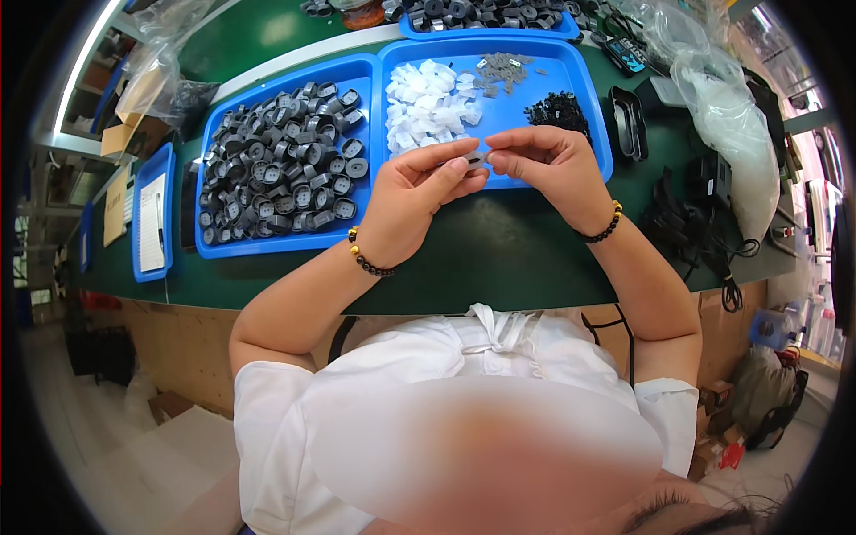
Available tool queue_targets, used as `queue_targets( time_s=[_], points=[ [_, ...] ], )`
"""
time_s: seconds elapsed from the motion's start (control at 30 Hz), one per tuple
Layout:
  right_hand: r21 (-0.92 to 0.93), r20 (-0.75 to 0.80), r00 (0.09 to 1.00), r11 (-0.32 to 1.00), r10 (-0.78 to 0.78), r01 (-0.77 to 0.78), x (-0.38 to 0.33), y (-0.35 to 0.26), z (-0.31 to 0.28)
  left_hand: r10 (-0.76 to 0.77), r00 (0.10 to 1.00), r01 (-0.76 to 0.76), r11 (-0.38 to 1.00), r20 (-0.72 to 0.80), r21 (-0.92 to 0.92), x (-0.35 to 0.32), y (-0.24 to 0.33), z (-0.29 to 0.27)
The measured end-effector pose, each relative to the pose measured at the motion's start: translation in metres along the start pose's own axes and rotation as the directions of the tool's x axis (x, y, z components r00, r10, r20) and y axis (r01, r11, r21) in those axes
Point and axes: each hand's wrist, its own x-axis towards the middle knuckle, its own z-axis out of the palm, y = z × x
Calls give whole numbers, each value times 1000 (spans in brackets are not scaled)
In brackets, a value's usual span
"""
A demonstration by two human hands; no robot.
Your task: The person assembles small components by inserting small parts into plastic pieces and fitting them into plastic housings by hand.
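My left hand (419,181) is closed in a pinch round a small grey part (476,161), mostly hidden by the fingers. My right hand (560,168) meets it there, thumb and forefinger pressed together; what they hold is too small to make out. Both hands are over the near edge of a blue tray (599,134). In that tray lie a heap of translucent white pieces (428,98), some small grey pieces (506,71) and a pile of tiny black parts (560,111).
To the left, another blue tray (242,250) holds many dark grey plastic housings (276,160). A third tray (535,34) of dark parts stands behind. Black cases (629,125), cables (727,267) and clear plastic bags (731,125) crowd the right; a small tray with paper (152,223) is far left.
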Motion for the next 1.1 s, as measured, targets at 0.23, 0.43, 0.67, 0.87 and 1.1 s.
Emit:
queue_targets(
  time_s=[0.23,0.43,0.67,0.87,1.1],
  points=[
    [17,-1,999,999,44,-44,1,-6,-4,-13,1000,14,998,18,-57,-2,-1,-2],
    [77,60,990,988,129,-134,1,-13,-9,8,999,-5,997,42,-78,-2,0,-2],
    [37,104,988,992,118,-122,-1,-17,-8,-38,993,34,999,114,38,-1,1,-6],
    [-6,41,999,1000,22,-22,-8,-13,-1,-76,991,77,997,106,-2,-3,-2,-8],
    [-25,18,1000,1000,1,0,-10,-12,1,-113,987,120,991,112,-56,-4,-2,-7]
  ],
)
